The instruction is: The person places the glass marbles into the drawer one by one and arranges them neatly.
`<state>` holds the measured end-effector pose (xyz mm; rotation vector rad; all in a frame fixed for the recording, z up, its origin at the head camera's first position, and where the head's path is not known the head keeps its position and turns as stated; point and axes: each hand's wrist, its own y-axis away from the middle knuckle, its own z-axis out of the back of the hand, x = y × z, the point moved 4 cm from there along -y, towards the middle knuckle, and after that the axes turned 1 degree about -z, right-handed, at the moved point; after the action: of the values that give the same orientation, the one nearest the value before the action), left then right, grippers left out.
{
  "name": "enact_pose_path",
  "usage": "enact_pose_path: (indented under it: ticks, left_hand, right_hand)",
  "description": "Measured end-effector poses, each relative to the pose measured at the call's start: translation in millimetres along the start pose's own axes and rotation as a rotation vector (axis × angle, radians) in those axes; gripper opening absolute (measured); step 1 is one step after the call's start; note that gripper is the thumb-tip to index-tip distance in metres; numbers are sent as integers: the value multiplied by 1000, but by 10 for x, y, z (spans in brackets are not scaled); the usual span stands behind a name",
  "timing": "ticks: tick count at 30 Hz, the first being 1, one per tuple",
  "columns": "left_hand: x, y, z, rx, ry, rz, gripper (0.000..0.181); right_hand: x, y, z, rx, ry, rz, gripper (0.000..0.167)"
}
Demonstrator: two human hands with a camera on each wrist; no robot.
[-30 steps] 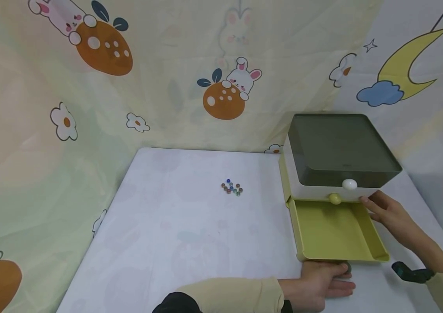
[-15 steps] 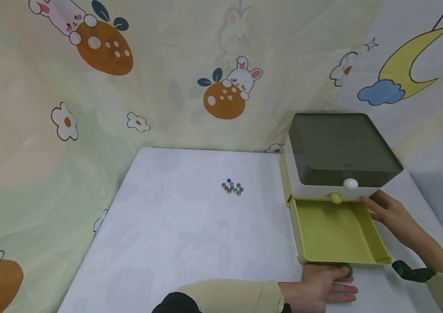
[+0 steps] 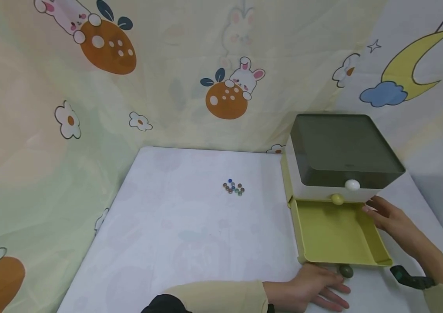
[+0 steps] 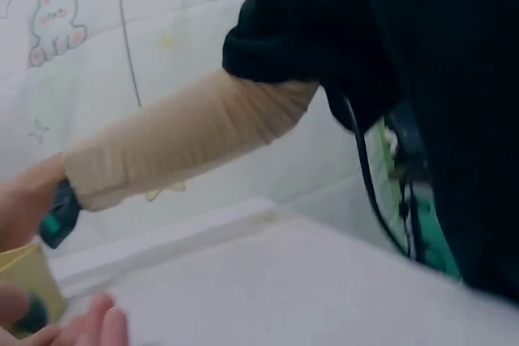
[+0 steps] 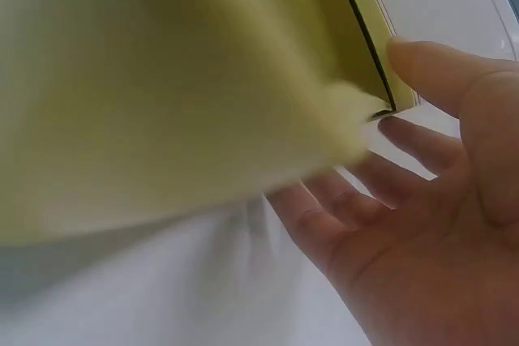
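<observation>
A small drawer box [image 3: 347, 148] has a dark green top drawer with a white knob [image 3: 352, 185], and a yellow-green knob [image 3: 337, 199] below. Its bottom yellow-green drawer [image 3: 340, 234] is pulled out, with nothing inside. My left hand [image 3: 313, 287] lies at that drawer's front, fingers spread and fairly straight, beside the dark green knob [image 3: 345, 271]. My right hand [image 3: 395, 221] is at the drawer's right side near the box corner. In the right wrist view its thumb [image 5: 430, 66] is by the box's front edge, and its fingers reach partly behind the drawer wall.
Several small coloured marbles [image 3: 234, 187] lie grouped on the white table [image 3: 190, 234], left of the box. A patterned cloth [image 3: 166, 65] hangs behind and at both sides. A dark wrist device [image 3: 411, 278] sits on the right wrist.
The bottom drawer came out slightly further. My left hand then drew back leftward from the dark green knob, baring it. My right hand shifted slightly down from the box corner.
</observation>
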<state>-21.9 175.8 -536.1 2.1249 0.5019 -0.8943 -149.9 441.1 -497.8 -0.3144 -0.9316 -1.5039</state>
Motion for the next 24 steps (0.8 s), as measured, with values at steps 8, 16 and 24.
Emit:
enact_pose_path:
  ticks: [8, 16, 24]
  left_hand:
    - [-195, 189, 237, 285, -828, -163, 26]
    - [-516, 318, 414, 282, -1426, -386, 26]
    - [-847, 374, 732, 280, -1436, -449, 25]
  right_hand:
    - [-150, 159, -94, 31, -69, -40, 86]
    - [-233, 189, -152, 35, -75, -64, 86]
    - [-342, 250, -226, 30, -176, -84, 84]
